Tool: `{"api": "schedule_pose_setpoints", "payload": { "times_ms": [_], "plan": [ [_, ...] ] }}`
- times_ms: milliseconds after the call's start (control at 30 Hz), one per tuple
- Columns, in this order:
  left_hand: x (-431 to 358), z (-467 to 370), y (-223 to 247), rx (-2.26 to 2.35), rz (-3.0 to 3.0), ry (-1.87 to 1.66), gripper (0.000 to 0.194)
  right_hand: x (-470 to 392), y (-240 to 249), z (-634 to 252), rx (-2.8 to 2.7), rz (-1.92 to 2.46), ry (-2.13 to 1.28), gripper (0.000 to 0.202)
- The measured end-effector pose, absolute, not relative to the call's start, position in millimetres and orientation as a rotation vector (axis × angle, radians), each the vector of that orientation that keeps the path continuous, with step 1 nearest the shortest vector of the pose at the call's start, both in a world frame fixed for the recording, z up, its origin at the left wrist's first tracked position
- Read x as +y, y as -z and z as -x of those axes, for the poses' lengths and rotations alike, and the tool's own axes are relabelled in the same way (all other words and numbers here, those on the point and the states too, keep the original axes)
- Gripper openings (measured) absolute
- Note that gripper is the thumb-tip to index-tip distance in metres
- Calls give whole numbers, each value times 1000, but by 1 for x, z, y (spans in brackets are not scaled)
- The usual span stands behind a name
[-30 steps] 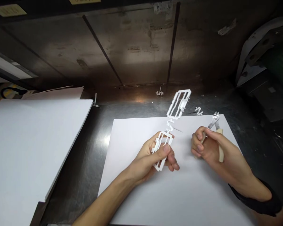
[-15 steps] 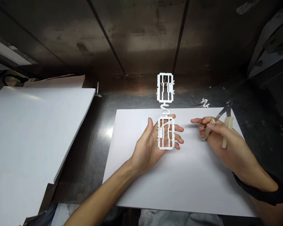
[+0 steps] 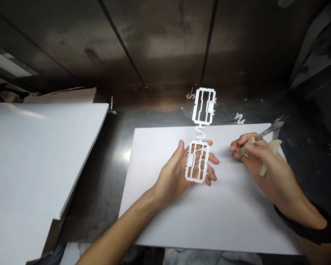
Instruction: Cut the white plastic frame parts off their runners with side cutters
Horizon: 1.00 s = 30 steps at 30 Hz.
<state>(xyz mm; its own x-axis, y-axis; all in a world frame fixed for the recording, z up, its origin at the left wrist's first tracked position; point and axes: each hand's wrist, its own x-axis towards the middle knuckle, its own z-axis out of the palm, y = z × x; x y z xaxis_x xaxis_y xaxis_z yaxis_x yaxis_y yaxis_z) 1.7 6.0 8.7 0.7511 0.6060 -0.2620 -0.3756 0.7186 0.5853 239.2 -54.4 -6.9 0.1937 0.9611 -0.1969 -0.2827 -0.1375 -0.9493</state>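
Note:
My left hand [image 3: 173, 176] lies palm up with its fingers spread, bearing a white plastic frame piece [image 3: 190, 160]. That piece has two slotted rectangular frames joined by a wavy S-shaped strip; the upper frame sticks out beyond my fingers. My right hand [image 3: 270, 173] has its fingers curled round nippers [image 3: 267, 131] with cream handles and metal jaws. The jaws point up and to the right, away from the frames. One handle sits between thumb and fingers, while the other crosses near the base of the thumb.
Below both hands is a white sheet [image 3: 215, 221] on a dark metal bench [image 3: 99, 198]. Small white plastic scraps [image 3: 239, 118] lie behind it, with more scraps [image 3: 191, 95] near the upper frame. A stack of white sheets [image 3: 38, 154] stands at left. A metal wall [image 3: 165, 48] rises behind.
The white frame piece has tilted, its upper end swinging to the right. My right index finger, stretched out before, is now curled in. The nippers have shifted slightly to the right.

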Motion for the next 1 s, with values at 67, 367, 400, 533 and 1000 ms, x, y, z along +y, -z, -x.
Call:
{"api": "schedule_pose_setpoints", "payload": {
  "times_ms": [67, 367, 400, 533, 1000],
  "plan": [
    [6, -1, -9, 471, -561, -551, 73, -56, 9, -240, -803, 1250, -1257, 5],
    [7, -1, -7, 499, -654, -532, 76, -58, 16, -244, -884, 1332, -1289, 20],
    [7, -1, -6, 498, -665, -529, 76, -58, 16, -244, -892, 1331, -1289, 21],
    [6, -1, -6, 488, -675, -532, 76, -59, 13, -244, -934, 1340, -1275, 22],
    [8, -2, -13, 747, -1088, -534, 35, -61, 0, -251, -1368, 1487, -1177, 22]
  ]
}}
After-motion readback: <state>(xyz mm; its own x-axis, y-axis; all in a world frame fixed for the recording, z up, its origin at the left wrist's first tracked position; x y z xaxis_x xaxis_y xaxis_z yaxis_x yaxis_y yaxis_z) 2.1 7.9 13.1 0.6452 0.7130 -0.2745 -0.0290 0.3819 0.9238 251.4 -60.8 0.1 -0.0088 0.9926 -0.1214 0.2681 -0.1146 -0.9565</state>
